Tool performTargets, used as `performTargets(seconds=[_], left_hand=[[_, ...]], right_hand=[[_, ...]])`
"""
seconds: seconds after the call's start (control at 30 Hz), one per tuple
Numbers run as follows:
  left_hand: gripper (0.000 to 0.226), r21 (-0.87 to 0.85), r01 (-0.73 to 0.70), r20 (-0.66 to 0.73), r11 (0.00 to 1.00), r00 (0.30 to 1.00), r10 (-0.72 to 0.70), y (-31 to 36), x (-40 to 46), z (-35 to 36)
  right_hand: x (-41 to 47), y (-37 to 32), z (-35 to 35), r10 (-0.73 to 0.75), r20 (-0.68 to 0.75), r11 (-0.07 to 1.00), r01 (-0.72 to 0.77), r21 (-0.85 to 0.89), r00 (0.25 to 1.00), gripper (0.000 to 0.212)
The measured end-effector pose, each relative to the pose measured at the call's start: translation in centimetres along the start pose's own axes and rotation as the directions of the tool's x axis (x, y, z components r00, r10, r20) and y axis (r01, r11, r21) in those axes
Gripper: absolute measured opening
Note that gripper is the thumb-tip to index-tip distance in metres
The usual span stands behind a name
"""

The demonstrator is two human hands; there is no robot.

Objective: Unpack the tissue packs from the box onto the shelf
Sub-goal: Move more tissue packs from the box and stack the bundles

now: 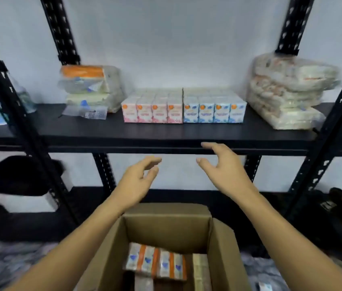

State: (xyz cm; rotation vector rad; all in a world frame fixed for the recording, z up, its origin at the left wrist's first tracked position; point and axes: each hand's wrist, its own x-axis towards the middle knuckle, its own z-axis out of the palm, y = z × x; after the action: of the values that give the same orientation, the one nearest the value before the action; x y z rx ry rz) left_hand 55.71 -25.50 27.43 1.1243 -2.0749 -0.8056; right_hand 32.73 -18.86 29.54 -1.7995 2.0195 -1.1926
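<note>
An open cardboard box stands below me with several tissue packs in orange-striped wrap lying inside. On the black shelf a pink block of tissue packs sits beside a blue block. My left hand and my right hand hover empty between box and shelf edge, fingers relaxed and spread, facing each other.
A stack of wrapped tissue bundles lies at the shelf's left, a larger plastic-wrapped stack at its right. Black perforated uprights frame the shelf. A dark object sits on the lower level at left.
</note>
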Motion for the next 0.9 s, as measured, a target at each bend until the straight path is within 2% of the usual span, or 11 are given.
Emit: performTargets(seconds=[0.17, 0.27, 0.5, 0.7, 0.83, 0.9], left_hand=[[0.03, -0.037, 0.158, 0.036, 0.987, 0.987, -0.157, -7.2, -6.1, 2.0], [0.027, -0.022, 0.231, 0.068, 0.973, 0.971, -0.229, -11.2, -8.3, 3.8], [0.021, -0.012, 0.479, 0.139, 0.878, 0.87, -0.473, -20.4, -11.8, 6.9], [0.021, -0.014, 0.509, 0.169, 0.861, 0.849, -0.5, -22.5, -10.8, 8.6], [0.029, 0.146, 0.511, 0.205, 0.847, 0.822, -0.531, -24.5, -11.0, 10.4], [0.032, 0.201, 0.531, 0.216, 0.823, 0.796, -0.566, -25.7, -10.8, 11.2]], right_hand=[[-6.5, 2.0, 7.3, 0.063, 0.102, 0.991, -0.075, 0.11, 0.993, 0.041], [-9.6, 3.9, 11.3, 0.148, 0.186, 0.982, -0.167, 0.089, 0.971, 0.034], [-14.1, 9.0, 17.8, 0.284, 0.346, 0.95, -0.312, 0.027, 0.894, 0.046], [-13.9, 12.7, 22.1, 0.352, 0.4, 0.933, -0.35, -0.081, 0.846, 0.043], [-14.7, 16.0, 25.7, 0.467, 0.473, 0.884, -0.396, -0.247, 0.747, 0.044], [-15.8, 17.6, 27.6, 0.554, 0.512, 0.832, -0.45, -0.323, 0.657, 0.046]])
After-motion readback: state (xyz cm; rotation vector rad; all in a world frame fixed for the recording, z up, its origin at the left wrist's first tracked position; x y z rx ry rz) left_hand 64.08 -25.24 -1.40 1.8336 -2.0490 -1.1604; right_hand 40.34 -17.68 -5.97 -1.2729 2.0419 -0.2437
